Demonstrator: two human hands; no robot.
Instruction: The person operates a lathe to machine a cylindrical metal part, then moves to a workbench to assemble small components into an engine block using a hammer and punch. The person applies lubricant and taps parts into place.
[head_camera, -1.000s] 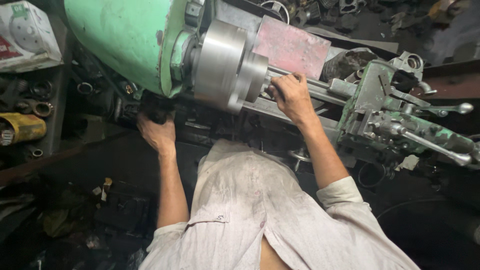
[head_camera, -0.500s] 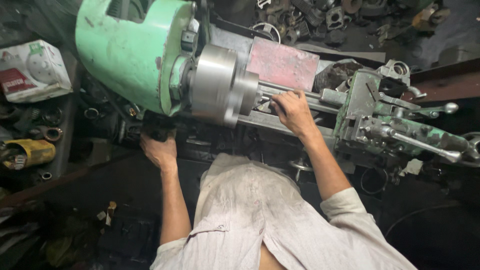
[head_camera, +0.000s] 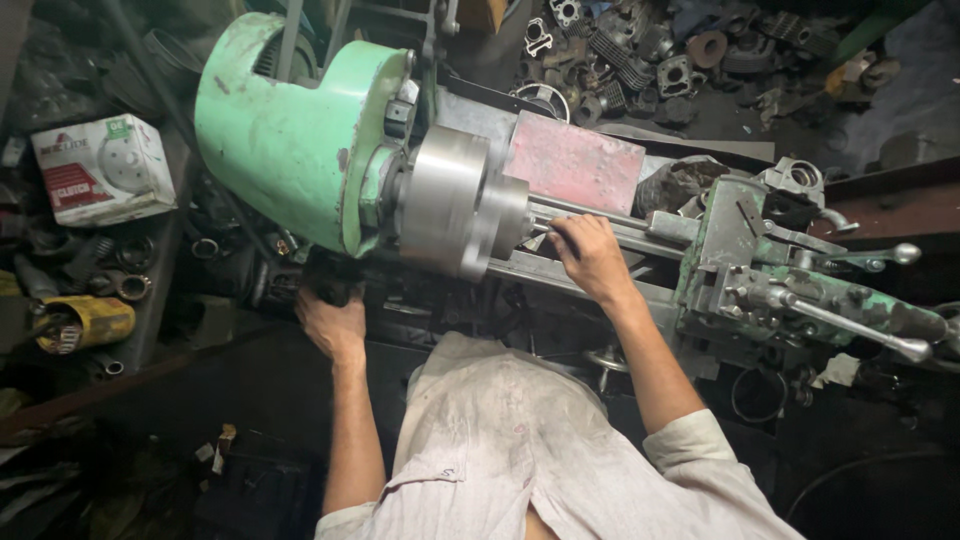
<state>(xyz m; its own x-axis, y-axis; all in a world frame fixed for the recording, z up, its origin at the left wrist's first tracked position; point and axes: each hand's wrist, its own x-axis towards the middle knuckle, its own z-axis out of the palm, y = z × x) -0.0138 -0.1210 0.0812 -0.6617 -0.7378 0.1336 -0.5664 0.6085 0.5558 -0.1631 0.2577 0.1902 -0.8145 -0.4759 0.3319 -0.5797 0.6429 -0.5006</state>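
Right hand fingers were closed on a rod just beyond the chuck; left hand gripped a dark lever. Rotation could catch them.

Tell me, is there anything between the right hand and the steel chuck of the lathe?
Nothing visible. The right hand rests on the lathe bed right beside the chuck, fingertips at its face. The left hand grips a dark control below the green headstock.
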